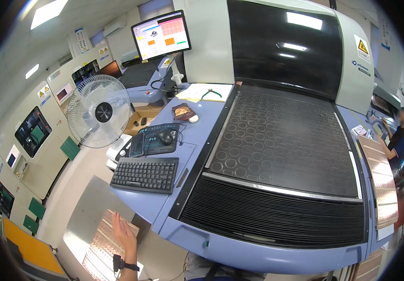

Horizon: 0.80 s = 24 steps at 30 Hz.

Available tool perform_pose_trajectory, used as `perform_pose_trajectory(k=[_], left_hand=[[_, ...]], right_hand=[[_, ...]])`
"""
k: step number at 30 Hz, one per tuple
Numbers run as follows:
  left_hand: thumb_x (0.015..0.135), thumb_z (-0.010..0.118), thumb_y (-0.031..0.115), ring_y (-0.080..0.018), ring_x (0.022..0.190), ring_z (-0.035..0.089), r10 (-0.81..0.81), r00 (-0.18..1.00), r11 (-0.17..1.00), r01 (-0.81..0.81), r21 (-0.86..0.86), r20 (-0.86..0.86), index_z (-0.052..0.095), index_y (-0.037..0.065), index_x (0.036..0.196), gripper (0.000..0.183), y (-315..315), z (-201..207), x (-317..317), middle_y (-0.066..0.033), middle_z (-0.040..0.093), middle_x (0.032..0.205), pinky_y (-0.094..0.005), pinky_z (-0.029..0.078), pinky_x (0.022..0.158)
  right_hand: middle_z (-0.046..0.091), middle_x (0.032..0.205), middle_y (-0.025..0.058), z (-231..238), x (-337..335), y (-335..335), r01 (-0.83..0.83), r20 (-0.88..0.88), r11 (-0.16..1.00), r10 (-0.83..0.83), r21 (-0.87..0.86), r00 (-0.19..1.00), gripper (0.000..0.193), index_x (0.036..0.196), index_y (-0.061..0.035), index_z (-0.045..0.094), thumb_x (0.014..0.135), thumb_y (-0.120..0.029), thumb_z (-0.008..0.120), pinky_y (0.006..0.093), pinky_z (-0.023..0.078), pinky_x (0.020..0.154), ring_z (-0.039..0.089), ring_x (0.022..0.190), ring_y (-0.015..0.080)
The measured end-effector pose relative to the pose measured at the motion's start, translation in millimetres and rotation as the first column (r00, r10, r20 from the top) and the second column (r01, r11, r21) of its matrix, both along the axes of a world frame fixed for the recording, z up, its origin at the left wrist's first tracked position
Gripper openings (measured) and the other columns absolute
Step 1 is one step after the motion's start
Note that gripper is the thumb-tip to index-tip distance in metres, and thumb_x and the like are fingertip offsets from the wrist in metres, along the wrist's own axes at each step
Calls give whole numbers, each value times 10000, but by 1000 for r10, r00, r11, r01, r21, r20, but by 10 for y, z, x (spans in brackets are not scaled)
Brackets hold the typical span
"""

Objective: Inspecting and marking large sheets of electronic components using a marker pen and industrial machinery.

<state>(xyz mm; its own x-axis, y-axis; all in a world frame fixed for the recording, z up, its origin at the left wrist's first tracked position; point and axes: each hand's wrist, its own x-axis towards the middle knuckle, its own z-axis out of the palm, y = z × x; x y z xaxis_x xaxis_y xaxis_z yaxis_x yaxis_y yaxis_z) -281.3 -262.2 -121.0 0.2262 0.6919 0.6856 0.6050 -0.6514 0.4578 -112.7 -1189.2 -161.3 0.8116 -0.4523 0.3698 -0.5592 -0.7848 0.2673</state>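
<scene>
My left hand (125, 235) reaches in from the lower edge with its fingers stretched out and nothing in them. A black band (121, 264) circles its wrist. Beneath or beside the hand lies a copper-coloured panel (101, 246) with rows of a repeated pattern, on a shiny grey metal sheet (78, 225). Whether the fingers touch the panel, I cannot tell. My right hand is out of view. In front of me stands a large machine with a dark bed (277, 145) marked with rings, and black pleated bellows (272, 215) along its near side.
A keyboard (145, 174), a mouse (165, 136) and a brown packet (182, 111) sit on the blue ledge (197, 126). A fan (100, 111) and a monitor (161, 36) stand beyond. More copper panels (379, 180) lean at the right, near another person (401, 133).
</scene>
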Motion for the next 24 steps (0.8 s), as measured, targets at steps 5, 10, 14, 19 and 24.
perform_pose_trajectory(k=[5,10,14,19,24], left_hand=[[1005,548,73,-370,1237,604,-322,935,947,316,62,146,619,-70,1300,336,-174,727,918,-224,646,1310,-462,431,1101],[1022,561,101,-260,1020,687,-593,770,755,633,-170,233,667,-83,1213,286,-371,935,1365,-177,723,1100,-389,513,973],[1047,573,159,-245,956,706,-622,774,691,613,-384,117,700,-88,1187,311,-468,928,1509,-189,735,1070,-359,546,916],[1032,600,213,-316,991,703,-672,733,602,624,-499,105,696,-110,1188,371,-544,1056,1403,-240,741,1103,-386,553,922],[1048,606,257,-321,1009,696,-683,728,629,624,-465,52,694,-96,1189,391,-437,1028,1414,-248,733,1092,-414,549,939]], right_hand=[[647,1210,315,-193,-325,44,163,8,824,-200,543,980,563,1315,-30,619,946,-454,649,551,525,954,664,1105,406],[676,1118,224,128,-758,-470,59,349,952,-168,301,922,447,1363,-19,607,975,-235,556,464,531,854,656,1005,339],[667,1177,264,271,-787,-1288,239,156,856,-342,458,927,534,1461,-2,510,937,-83,581,464,522,875,641,1057,374],[711,993,272,-510,-607,-780,203,5,929,-215,309,977,417,1234,-20,561,856,-109,716,548,571,806,700,953,451],[707,975,305,-248,-748,-570,229,21,946,-240,230,970,311,1256,-19,552,951,-16,492,556,571,816,697,968,469]])
